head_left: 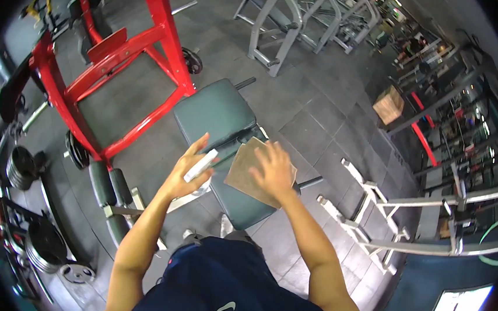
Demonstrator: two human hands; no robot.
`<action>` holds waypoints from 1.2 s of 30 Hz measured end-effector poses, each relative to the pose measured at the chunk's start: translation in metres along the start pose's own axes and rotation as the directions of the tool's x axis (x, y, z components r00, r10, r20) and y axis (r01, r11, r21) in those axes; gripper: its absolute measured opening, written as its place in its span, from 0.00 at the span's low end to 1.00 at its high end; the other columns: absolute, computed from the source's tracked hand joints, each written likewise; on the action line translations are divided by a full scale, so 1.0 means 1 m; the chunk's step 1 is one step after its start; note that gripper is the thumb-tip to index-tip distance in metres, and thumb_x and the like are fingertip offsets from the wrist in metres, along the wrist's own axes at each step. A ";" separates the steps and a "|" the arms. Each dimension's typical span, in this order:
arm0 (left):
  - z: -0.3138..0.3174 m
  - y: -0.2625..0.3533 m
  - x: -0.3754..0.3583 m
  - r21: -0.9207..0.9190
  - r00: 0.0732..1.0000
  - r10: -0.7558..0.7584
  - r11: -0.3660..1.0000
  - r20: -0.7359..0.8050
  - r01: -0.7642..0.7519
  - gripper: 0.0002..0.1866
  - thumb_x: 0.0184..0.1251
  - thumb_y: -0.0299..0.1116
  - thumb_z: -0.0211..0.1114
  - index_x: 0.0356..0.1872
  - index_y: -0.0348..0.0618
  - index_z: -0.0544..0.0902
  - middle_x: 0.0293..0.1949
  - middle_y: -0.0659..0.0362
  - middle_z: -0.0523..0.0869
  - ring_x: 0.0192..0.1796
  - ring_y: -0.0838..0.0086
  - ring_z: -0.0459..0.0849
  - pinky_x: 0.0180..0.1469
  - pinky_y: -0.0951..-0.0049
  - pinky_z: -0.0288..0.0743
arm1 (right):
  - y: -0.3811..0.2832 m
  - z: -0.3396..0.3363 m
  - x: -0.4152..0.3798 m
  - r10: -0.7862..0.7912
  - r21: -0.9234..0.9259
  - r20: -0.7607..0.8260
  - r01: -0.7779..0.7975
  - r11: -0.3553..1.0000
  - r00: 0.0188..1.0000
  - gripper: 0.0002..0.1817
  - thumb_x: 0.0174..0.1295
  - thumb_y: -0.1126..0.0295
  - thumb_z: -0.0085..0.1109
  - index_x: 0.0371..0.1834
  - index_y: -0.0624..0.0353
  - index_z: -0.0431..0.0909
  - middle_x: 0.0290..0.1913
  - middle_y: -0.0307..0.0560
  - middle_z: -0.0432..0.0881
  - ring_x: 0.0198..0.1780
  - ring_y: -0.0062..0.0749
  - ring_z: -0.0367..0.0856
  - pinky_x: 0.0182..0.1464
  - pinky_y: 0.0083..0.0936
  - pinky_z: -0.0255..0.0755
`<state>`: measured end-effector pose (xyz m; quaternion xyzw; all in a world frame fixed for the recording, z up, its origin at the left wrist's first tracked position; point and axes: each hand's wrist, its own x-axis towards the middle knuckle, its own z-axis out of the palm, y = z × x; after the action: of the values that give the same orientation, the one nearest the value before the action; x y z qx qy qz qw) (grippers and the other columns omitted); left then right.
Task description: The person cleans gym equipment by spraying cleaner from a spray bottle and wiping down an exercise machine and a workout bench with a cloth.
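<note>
My left hand [190, 169] holds a small white object [201, 165], perhaps a bottle, beside the green padded bench [215, 111]. A tan cloth [246, 174] lies over the bench's nearer pad. On the cloth's right part rests my right hand [274, 168], palm down with the fingers spread. The bench has two pads with a gap and a dark fitting between them, partly covered by the cloth.
A red machine frame [133, 47] stands at the upper left. Weight plates [46, 246] hang at the lower left. Grey racks [277, 29] stand ahead, a wooden box [388, 105] and a pale metal frame [373, 214] to the right.
</note>
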<state>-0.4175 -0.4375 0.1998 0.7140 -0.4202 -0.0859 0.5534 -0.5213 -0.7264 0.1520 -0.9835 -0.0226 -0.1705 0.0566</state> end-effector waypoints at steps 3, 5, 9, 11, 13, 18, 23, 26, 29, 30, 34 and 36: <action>0.003 -0.015 -0.057 0.030 0.993 -0.096 0.995 -0.068 0.099 0.20 0.56 0.26 0.69 0.52 0.37 0.86 0.75 0.36 0.64 0.73 0.41 0.70 0.73 0.51 0.66 | -0.002 0.047 -0.023 -0.158 -0.041 0.341 0.183 0.982 0.927 0.42 0.64 0.33 0.53 0.79 0.38 0.62 0.82 0.58 0.50 0.82 0.63 0.43 0.77 0.67 0.38; 0.012 -0.029 -0.108 0.011 0.971 -0.221 0.975 -0.094 0.223 0.19 0.57 0.27 0.70 0.52 0.38 0.86 0.75 0.38 0.64 0.72 0.43 0.72 0.71 0.52 0.68 | 0.008 0.072 -0.025 -0.220 -0.038 0.437 0.262 0.964 0.872 0.42 0.66 0.32 0.48 0.82 0.33 0.57 0.84 0.54 0.47 0.83 0.63 0.39 0.77 0.72 0.32; 0.022 -0.020 -0.187 0.029 0.852 -0.512 0.855 -0.112 0.518 0.18 0.57 0.25 0.71 0.51 0.38 0.86 0.70 0.40 0.73 0.72 0.50 0.73 0.69 0.57 0.70 | 0.027 0.099 0.018 -0.106 -0.065 0.303 0.132 0.989 0.947 0.34 0.72 0.42 0.46 0.79 0.36 0.63 0.83 0.52 0.51 0.83 0.62 0.41 0.77 0.73 0.33; 0.031 -0.010 -0.219 -0.048 0.735 -0.651 0.754 -0.192 0.655 0.17 0.58 0.25 0.71 0.50 0.37 0.86 0.69 0.42 0.76 0.72 0.54 0.74 0.67 0.59 0.72 | 0.026 0.119 0.041 0.085 -0.131 0.277 -0.050 0.990 0.957 0.32 0.74 0.46 0.42 0.78 0.43 0.65 0.83 0.51 0.53 0.83 0.64 0.41 0.77 0.72 0.32; 0.036 0.016 -0.226 -0.145 0.632 -0.721 0.684 -0.282 0.715 0.17 0.58 0.25 0.70 0.50 0.35 0.86 0.69 0.44 0.76 0.70 0.58 0.76 0.65 0.62 0.72 | 0.009 0.135 0.054 0.201 -0.182 0.296 -0.152 0.972 0.934 0.31 0.77 0.49 0.38 0.77 0.50 0.67 0.82 0.51 0.55 0.83 0.64 0.41 0.77 0.71 0.31; 0.045 0.045 -0.216 -0.297 0.516 -0.780 0.617 -0.354 0.729 0.34 0.62 0.28 0.67 0.72 0.35 0.70 0.56 0.52 0.85 0.57 0.70 0.82 0.61 0.69 0.74 | -0.069 0.175 0.020 -0.065 -0.014 0.256 0.071 0.997 0.965 0.31 0.79 0.53 0.32 0.71 0.64 0.71 0.77 0.55 0.66 0.82 0.58 0.50 0.81 0.60 0.33; 0.047 0.031 -0.215 -0.369 0.515 -0.736 0.671 -0.439 0.643 0.33 0.68 0.30 0.65 0.74 0.36 0.68 0.52 0.51 0.87 0.60 0.69 0.82 0.62 0.68 0.73 | -0.068 0.191 -0.016 0.007 0.620 0.254 -0.168 0.767 0.967 0.32 0.78 0.48 0.41 0.64 0.67 0.78 0.66 0.62 0.77 0.73 0.54 0.68 0.76 0.46 0.57; 0.038 0.030 -0.204 -0.371 0.547 -0.711 0.700 -0.442 0.611 0.33 0.68 0.30 0.66 0.74 0.36 0.68 0.52 0.50 0.88 0.61 0.69 0.81 0.63 0.67 0.72 | -0.022 0.183 -0.022 0.345 0.586 0.686 -0.767 0.261 0.641 0.30 0.75 0.44 0.52 0.58 0.64 0.81 0.54 0.56 0.86 0.51 0.45 0.86 0.56 0.35 0.77; 0.032 0.028 -0.198 -0.331 0.605 -0.649 0.758 -0.461 0.562 0.33 0.67 0.31 0.66 0.73 0.35 0.69 0.51 0.51 0.87 0.58 0.69 0.81 0.62 0.68 0.73 | -0.018 0.022 0.014 0.208 0.543 0.812 -0.576 -0.611 0.545 0.33 0.70 0.42 0.59 0.64 0.59 0.77 0.54 0.47 0.84 0.49 0.35 0.85 0.56 0.33 0.80; 0.029 0.031 -0.196 -0.334 0.607 -0.652 0.756 -0.454 0.562 0.33 0.67 0.32 0.67 0.73 0.35 0.69 0.51 0.51 0.87 0.58 0.70 0.82 0.61 0.68 0.73 | -0.008 -0.005 0.018 0.178 0.560 0.760 -0.491 -0.667 0.625 0.36 0.69 0.39 0.57 0.66 0.59 0.75 0.58 0.49 0.82 0.53 0.39 0.84 0.58 0.40 0.79; 0.020 0.028 -0.198 -0.297 0.652 -0.639 0.768 -0.409 0.567 0.31 0.68 0.32 0.67 0.71 0.36 0.72 0.50 0.52 0.87 0.55 0.70 0.82 0.59 0.68 0.75 | 0.067 -0.058 0.031 0.275 0.841 0.515 -0.417 -0.344 0.812 0.44 0.66 0.35 0.58 0.74 0.57 0.67 0.70 0.52 0.73 0.68 0.45 0.74 0.69 0.42 0.70; 0.014 0.034 -0.196 -0.292 0.657 -0.661 0.750 -0.363 0.593 0.30 0.68 0.32 0.67 0.70 0.36 0.73 0.50 0.51 0.87 0.55 0.70 0.82 0.59 0.69 0.75 | 0.112 -0.014 0.030 0.173 0.926 0.244 -0.283 0.250 0.954 0.49 0.63 0.34 0.59 0.78 0.56 0.60 0.76 0.54 0.65 0.74 0.48 0.66 0.73 0.43 0.64</action>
<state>-0.5668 -0.3129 0.1573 0.7715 -0.0019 -0.1373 0.6212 -0.4909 -0.8383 0.1631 -0.7535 0.0200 -0.0676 0.6537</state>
